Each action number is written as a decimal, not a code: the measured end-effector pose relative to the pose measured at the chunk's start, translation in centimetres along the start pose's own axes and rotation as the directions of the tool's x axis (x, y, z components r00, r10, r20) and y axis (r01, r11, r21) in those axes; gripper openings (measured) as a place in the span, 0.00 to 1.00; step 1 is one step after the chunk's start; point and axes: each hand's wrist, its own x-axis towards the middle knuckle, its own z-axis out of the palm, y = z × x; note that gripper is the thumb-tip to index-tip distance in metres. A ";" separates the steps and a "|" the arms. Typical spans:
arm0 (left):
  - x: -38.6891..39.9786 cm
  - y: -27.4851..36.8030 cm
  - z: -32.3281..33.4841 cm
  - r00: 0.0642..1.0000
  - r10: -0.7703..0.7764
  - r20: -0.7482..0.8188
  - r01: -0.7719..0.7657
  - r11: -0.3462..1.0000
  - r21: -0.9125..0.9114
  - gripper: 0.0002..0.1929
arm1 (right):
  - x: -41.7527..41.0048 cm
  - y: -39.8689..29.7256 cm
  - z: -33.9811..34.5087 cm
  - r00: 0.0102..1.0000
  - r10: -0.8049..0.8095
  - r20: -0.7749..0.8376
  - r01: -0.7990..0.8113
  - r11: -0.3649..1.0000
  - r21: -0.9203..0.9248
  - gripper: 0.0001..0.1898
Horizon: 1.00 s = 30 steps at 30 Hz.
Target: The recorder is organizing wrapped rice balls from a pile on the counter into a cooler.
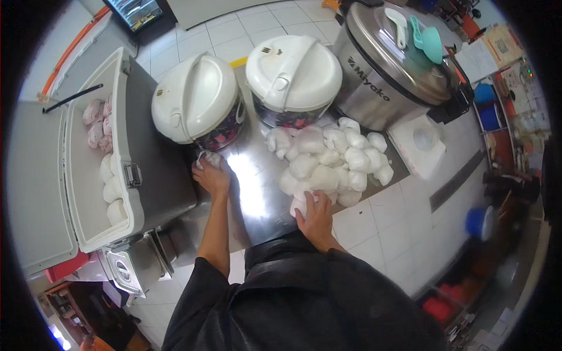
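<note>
A heap of white wrapped bundles (325,175) covers the right part of a steel table (272,219). At the heap's near edge, my right hand (318,218) has its fingers around one white bundle (298,208). My left hand (213,175) is shut on another white bundle (209,158), between the left rice cooker and the grey box. To the left stands an insulated box (164,145) with its lid swung aside. Inside it sit white bundles (115,193) at the near end and bundles in red-printed wrap (96,118) farther back.
Two white-lidded rice cookers (197,96), (292,72) stand behind the table's middle. A large steel Miyako cooker (382,83) at the back right carries a white scoop (398,26) and a teal scoop (428,41). Lidded steel pans (125,272) stand below the box. White tiled floor (364,228) surrounds the table.
</note>
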 end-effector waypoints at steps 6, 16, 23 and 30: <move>-0.7 -3.4 -0.7 0.990 0.023 0.136 -0.008 0.994 -0.108 0.30 | 4.5 0.6 -2.3 0.965 0.145 -0.217 -0.152 0.988 -0.018 0.34; -11.4 -2.3 -14.8 0.424 0.607 0.672 0.906 -0.289 -0.310 0.35 | 10.5 -0.5 -7.1 0.810 0.359 0.463 -0.586 0.486 0.648 0.22; -10.6 -7.8 -25.2 0.584 0.639 0.500 0.687 -0.061 -0.724 0.41 | 16.0 -21.5 -12.1 0.665 -0.636 0.391 -0.496 0.015 0.868 0.50; -10.1 -14.8 -33.8 0.886 0.456 0.081 0.337 -0.516 -0.788 0.33 | 22.8 -45.1 -5.4 0.126 -0.727 0.675 0.316 0.674 0.667 0.47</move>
